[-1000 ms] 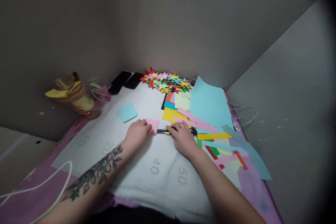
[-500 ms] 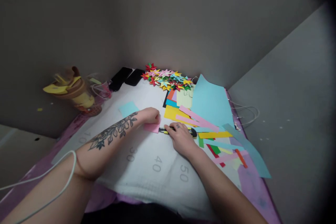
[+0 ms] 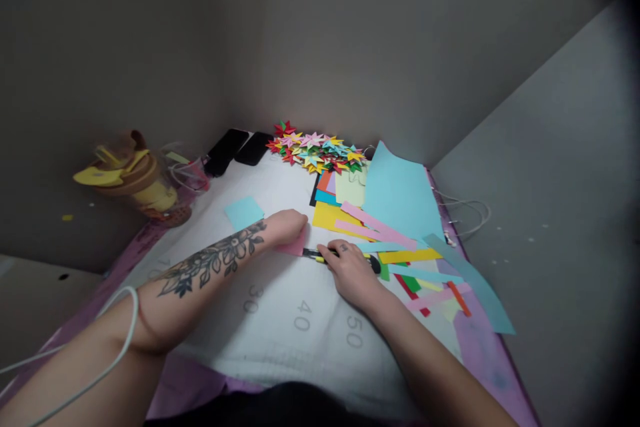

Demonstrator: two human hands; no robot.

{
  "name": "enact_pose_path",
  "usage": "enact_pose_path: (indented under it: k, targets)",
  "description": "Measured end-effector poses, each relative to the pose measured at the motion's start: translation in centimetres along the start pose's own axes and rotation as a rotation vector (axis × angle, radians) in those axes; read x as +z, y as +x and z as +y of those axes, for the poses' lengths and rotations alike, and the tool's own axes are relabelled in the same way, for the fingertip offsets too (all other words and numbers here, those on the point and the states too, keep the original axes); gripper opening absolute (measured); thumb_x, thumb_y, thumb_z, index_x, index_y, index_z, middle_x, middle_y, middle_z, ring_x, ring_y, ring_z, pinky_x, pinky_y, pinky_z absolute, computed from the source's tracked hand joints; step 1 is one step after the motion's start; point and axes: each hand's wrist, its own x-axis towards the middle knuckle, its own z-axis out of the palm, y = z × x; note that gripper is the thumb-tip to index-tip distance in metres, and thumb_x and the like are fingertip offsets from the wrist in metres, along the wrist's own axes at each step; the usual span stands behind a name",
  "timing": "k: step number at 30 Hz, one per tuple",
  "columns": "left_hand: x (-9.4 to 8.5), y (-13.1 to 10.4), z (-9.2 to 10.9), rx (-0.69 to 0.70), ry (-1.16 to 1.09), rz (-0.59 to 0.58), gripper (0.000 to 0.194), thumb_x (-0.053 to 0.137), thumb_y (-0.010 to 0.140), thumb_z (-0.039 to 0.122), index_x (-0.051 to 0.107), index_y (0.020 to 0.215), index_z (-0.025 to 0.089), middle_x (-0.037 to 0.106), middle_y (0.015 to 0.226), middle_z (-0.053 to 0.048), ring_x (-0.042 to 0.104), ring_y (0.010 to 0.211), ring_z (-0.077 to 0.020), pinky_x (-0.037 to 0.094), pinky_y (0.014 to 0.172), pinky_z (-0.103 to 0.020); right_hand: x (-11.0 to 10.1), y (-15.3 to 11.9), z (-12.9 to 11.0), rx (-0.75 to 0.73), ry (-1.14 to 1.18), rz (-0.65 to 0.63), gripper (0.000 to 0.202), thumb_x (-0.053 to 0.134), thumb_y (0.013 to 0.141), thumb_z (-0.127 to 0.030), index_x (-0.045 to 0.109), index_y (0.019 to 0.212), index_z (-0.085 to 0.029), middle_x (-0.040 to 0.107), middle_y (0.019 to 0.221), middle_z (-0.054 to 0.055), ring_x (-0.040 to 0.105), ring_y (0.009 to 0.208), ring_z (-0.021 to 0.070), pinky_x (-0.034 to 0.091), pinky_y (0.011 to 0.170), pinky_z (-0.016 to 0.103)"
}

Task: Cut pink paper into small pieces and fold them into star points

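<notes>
My left hand (image 3: 289,224) is closed, its fingers curled down onto a pink piece of paper (image 3: 294,248) lying on the white cloth. Most of those fingers are hidden behind the hand itself. In my right hand (image 3: 351,268) is a yellow and black utility knife (image 3: 313,254), held low over the cloth. Its blade end points left and meets the right edge of the pink paper. A light blue square of paper (image 3: 244,213) lies just beyond my left wrist.
Folded paper stars (image 3: 314,147) are heaped at the back. Coloured paper strips (image 3: 410,257) and a large blue sheet (image 3: 400,190) lie to the right. Two black phones (image 3: 253,149) and a yellow-lidded cup (image 3: 150,187) stand back left. A white cable (image 3: 134,320) crosses my left forearm.
My right hand and the knife have shifted slightly right and down. The left hand has moved a little, still on the pink paper. The whole view has tilted slightly.
</notes>
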Motion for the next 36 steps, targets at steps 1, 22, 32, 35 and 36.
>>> enact_pose_path:
  k: [1,22,32,35,36]
  targets:
    - [0.1,-0.1,0.1,0.001,0.001,0.004,0.025,0.044,0.083,0.017,0.064,0.098,0.014,0.069,0.098,-0.016,0.064,0.093,-0.0266,0.047,0.077,-0.033,0.0,0.0,0.0,-0.003,0.002,0.000,0.045,0.043,0.087,-0.006,0.055,0.129,-0.017,0.058,0.116,0.015,0.047,0.109,0.0241,0.037,0.092,0.037]
    - [-1.6,-0.3,1.4,-0.105,-0.107,-0.155,0.028,0.063,0.082,0.029,0.064,0.105,0.013,0.066,0.106,-0.012,0.063,0.095,-0.0235,0.051,0.080,-0.034,-0.7,0.0,-2.9,0.096,-0.107,-0.130,0.053,0.039,0.081,-0.001,0.051,0.132,-0.011,0.058,0.124,0.017,0.049,0.109,0.0280,0.033,0.086,0.040]
    - [3.3,-5.7,-1.7,-0.136,-0.267,0.017,0.044,0.068,0.070,0.039,0.065,0.113,0.029,0.074,0.090,-0.008,0.061,0.101,-0.0300,0.044,0.078,-0.040,-1.1,-1.0,-4.0,0.179,-0.131,-0.175,0.053,0.041,0.081,-0.002,0.050,0.133,-0.011,0.057,0.125,0.017,0.049,0.109,0.0274,0.033,0.085,0.038]
    - [4.3,-6.9,-2.3,-0.144,-0.284,0.021,0.044,0.066,0.070,0.040,0.065,0.113,0.032,0.074,0.089,-0.006,0.062,0.095,-0.0284,0.043,0.075,-0.039,-1.0,-0.8,-4.4,0.200,-0.136,-0.174,0.053,0.042,0.081,-0.003,0.051,0.132,-0.012,0.058,0.123,0.016,0.049,0.107,0.0273,0.033,0.085,0.038]
    - [4.3,-6.9,-2.3,-0.149,-0.290,0.023,0.043,0.065,0.071,0.040,0.065,0.113,0.033,0.073,0.089,-0.005,0.062,0.094,-0.0276,0.043,0.075,-0.038,-1.0,-0.6,-4.6,0.205,-0.139,-0.171,0.052,0.042,0.080,-0.003,0.052,0.131,-0.012,0.058,0.122,0.016,0.049,0.106,0.0276,0.033,0.084,0.038]
